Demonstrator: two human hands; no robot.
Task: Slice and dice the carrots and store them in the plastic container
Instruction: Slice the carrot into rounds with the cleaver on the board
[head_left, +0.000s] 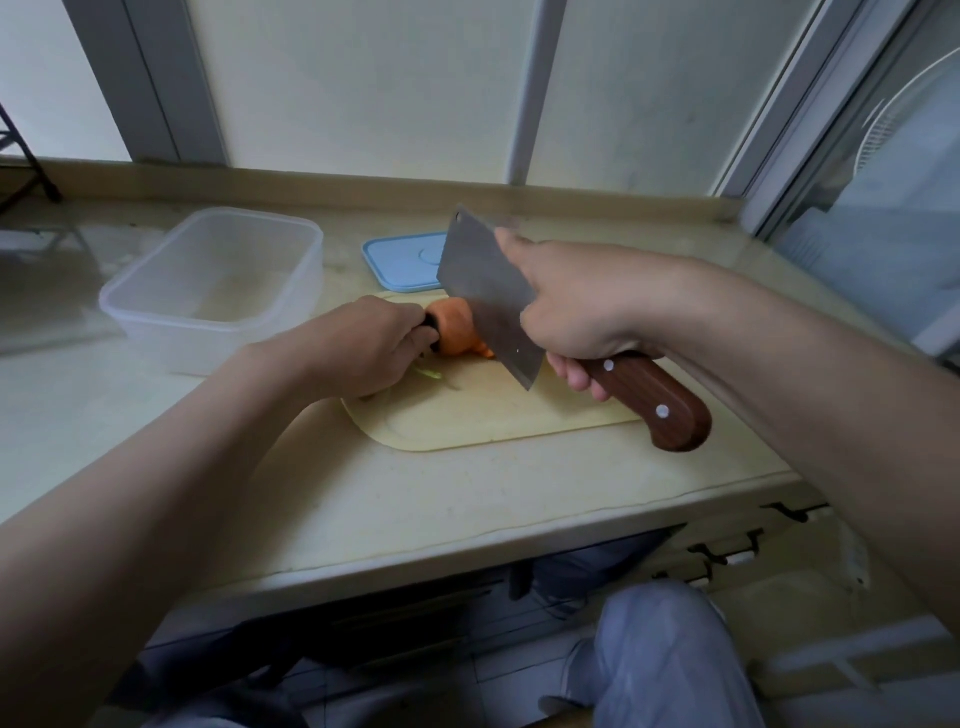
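Left fingers (410, 340): clamped on carrot (452, 325).
Right fingers (576, 376): clamped on knife (488, 296).
Done: seemingly little; tub (156, 338) left of fingers empty.
Remaining: slicing, dicing, storing.

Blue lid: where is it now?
In the head view the blue lid lies on the counter behind the cutting board, right of the clear container, partly behind the cleaver.

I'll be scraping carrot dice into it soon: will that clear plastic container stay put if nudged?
Probably not firmly. The plastic container looks empty and thin-walled, so it is likely light and apt to slide on the smooth counter. Its wide, flat base makes tipping unlikely.
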